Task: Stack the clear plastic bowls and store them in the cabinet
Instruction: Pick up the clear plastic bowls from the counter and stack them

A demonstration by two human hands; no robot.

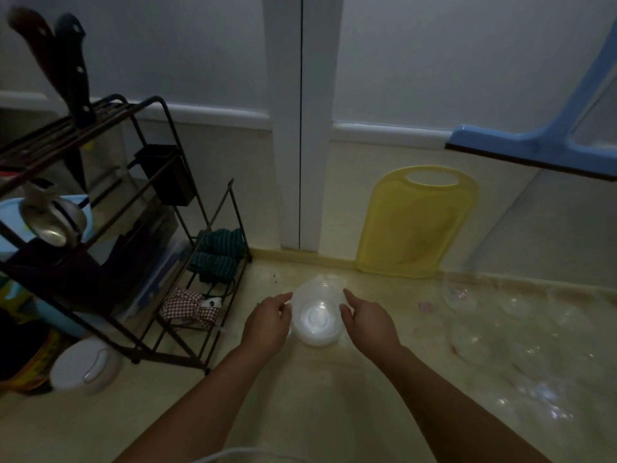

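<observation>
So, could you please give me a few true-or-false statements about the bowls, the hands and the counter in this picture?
1. Both hands, left hand and right hand, flank the stack of bowls. True.
2. The cutting board lies flat on the counter. False: it leans upright against the wall.
3. More clear bowls lie loose to the right. True.
4. The rack stands right of the stack. False: it stands to the left.
</observation>
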